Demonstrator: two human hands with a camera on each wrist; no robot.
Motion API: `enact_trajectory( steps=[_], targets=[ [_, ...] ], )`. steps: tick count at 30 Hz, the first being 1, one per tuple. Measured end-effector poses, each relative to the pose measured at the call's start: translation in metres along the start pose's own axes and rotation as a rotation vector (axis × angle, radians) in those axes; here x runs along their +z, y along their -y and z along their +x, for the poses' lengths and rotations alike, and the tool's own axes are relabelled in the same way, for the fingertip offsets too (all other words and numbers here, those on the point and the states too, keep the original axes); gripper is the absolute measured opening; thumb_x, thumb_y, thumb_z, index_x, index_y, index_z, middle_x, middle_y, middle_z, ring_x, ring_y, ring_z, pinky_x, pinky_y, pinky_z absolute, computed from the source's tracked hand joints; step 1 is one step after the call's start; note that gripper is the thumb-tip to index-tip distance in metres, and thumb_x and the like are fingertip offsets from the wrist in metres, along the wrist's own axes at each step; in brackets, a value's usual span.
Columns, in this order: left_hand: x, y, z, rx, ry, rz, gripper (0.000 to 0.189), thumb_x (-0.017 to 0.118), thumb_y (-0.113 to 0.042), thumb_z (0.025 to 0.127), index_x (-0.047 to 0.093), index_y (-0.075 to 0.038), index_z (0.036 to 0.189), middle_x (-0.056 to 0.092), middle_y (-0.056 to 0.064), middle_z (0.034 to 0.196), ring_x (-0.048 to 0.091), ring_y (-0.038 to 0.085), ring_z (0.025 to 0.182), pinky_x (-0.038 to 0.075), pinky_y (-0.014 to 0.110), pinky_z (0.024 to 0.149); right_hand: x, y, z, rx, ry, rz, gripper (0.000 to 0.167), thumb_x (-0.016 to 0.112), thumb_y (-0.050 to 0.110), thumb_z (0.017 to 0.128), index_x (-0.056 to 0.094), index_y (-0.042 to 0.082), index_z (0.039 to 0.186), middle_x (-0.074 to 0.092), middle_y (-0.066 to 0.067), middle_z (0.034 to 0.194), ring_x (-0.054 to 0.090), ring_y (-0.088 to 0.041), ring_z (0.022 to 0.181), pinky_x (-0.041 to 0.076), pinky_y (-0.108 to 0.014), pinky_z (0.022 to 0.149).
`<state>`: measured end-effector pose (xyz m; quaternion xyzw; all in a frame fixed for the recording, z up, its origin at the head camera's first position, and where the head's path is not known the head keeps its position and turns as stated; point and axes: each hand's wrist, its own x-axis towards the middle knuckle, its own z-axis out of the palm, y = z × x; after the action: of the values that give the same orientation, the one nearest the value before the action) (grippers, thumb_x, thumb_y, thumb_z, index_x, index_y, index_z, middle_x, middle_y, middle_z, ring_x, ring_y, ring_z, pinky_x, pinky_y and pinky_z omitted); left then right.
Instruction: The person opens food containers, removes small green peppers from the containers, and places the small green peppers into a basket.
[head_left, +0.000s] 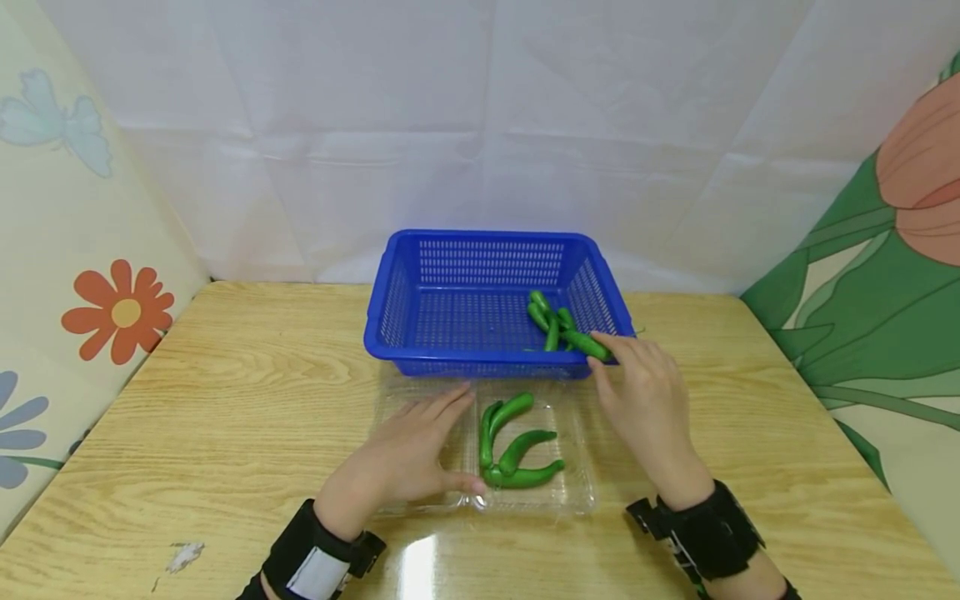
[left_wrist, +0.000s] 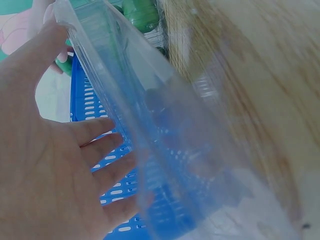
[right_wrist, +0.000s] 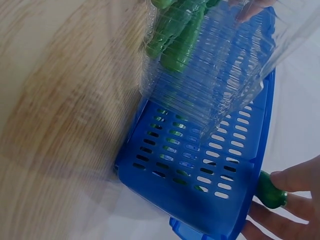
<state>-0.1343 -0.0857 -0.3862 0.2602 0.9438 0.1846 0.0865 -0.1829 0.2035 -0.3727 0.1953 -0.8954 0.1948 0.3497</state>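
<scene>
My right hand [head_left: 645, 400] pinches a green chili pepper [head_left: 587, 344] between thumb and fingers at the front right rim of a blue perforated basket [head_left: 491, 358]. More green peppers [head_left: 551, 321] lie in the basket's right side. In front of it, a clear plastic clamshell box [head_left: 573, 496] lies unfolded, and several green peppers [head_left: 525, 477] rest in its right half. My left hand [head_left: 401, 458] spans the left half, fingers nearly straight. Its thumb and fingertips touch the clear plastic near the middle fold. In the right wrist view, the pinched pepper [right_wrist: 270, 191] shows just past the basket's rim.
The wooden table [head_left: 240, 392] has a worn patch [head_left: 184, 556] at the front left. Behind the basket hangs a white cloth [head_left: 480, 125]. Panels with flower prints stand along the left and right sides. Each wrist wears a black strap.
</scene>
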Motion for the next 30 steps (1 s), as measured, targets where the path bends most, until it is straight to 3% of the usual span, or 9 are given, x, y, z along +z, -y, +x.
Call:
enact_trajectory(
  steps=[13, 30],
  targets=[
    [0.0001, 0.0005, 0.0002, 0.0, 0.001, -0.002, 0.109, 0.066, -0.071, 0.077, 0.024, -0.012, 0.158, 0.019, 0.006, 0.164, 0.026, 0.034, 0.146, 0.021, 0.054, 0.118, -0.0034, -0.001, 0.0014, 0.018, -0.008, 0.003, 0.034, 0.078, 0.004, 0.084, 0.069, -0.001, 0.116, 0.071, -0.02, 0.108, 0.065, -0.038, 0.099, 0.052, -0.052, 0.085],
    [0.0015, 0.0017, 0.0005, 0.001, -0.003, -0.005, 0.109, 0.067, -0.07, 0.077, 0.024, -0.013, 0.158, 0.019, 0.006, 0.164, 0.026, 0.033, 0.146, 0.021, 0.054, 0.118, 0.0011, 0.0023, 0.0009, -0.073, -0.022, 0.049, 0.022, 0.077, -0.001, 0.083, 0.072, -0.001, 0.105, 0.071, -0.017, 0.102, 0.066, -0.033, 0.09, 0.055, -0.046, 0.079]
  ],
)
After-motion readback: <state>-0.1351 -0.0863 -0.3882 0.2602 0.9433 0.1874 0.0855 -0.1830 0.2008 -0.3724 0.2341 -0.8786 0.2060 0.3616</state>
